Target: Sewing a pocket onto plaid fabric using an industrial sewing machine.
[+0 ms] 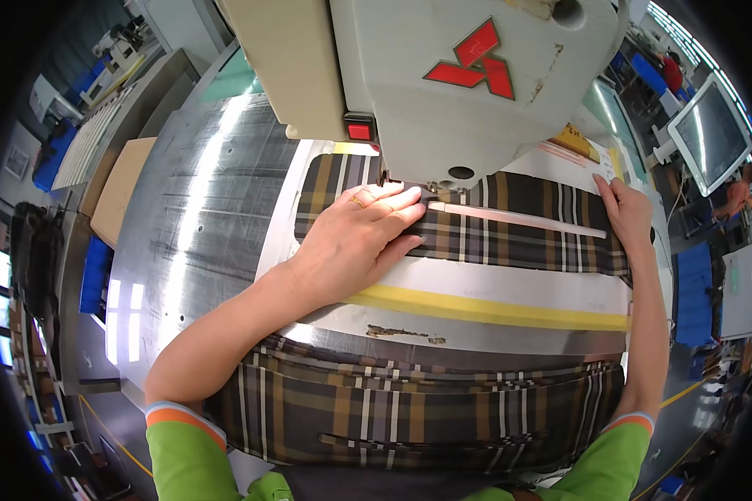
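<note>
Brown-and-black plaid cloth panel, directly beneath the off-white metal sewing-machine head.
Uneven pressure could skew the panel, and your open left hand, laid on it beneath the head, might be caught if it strays. The panel's long axis runs left to right. Your right hand rests at its end, right of the head; I can't tell if it grips.

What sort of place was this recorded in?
Probably a garment workshop: what looks like an industrial sewing machine, plaid cloth under its head, and more plaid pieces nearer the person.
</note>
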A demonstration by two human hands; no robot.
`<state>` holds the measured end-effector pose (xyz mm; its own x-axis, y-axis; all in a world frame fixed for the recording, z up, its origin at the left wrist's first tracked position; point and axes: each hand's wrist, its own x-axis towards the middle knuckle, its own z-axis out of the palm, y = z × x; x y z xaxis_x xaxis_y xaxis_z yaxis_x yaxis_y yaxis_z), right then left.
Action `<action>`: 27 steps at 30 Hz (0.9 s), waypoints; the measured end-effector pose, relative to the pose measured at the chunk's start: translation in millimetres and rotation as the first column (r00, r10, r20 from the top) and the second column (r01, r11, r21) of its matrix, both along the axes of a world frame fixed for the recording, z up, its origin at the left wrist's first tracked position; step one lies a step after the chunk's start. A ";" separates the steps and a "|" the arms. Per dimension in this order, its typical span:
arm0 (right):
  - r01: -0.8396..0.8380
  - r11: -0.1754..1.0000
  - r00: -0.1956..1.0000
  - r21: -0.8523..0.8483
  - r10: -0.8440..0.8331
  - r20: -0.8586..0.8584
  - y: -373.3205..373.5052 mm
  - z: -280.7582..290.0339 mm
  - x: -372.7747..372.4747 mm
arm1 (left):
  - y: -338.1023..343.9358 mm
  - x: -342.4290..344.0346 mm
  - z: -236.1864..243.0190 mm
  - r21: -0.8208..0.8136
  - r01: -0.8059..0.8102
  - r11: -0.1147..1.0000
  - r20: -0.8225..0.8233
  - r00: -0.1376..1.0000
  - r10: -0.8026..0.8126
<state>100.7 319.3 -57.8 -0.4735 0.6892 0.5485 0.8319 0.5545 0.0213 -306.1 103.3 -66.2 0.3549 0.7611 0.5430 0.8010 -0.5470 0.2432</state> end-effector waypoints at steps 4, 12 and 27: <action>0.065 0.997 0.997 -0.051 -0.066 -0.031 0.6 -2.5 10.0 | 1.0 -2.8 2.7 -0.004 -0.014 1.000 -0.020 1.000 0.014; 0.192 0.971 0.976 -0.141 -0.204 -0.074 -10.8 -1.3 22.5 | 3.7 -18.3 8.0 0.017 -0.035 0.999 -0.103 0.994 0.036; 0.153 0.987 0.985 0.041 -0.155 0.070 12.4 -8.6 44.1 | 5.8 -1.6 1.3 0.034 -0.002 0.999 -0.035 0.999 0.003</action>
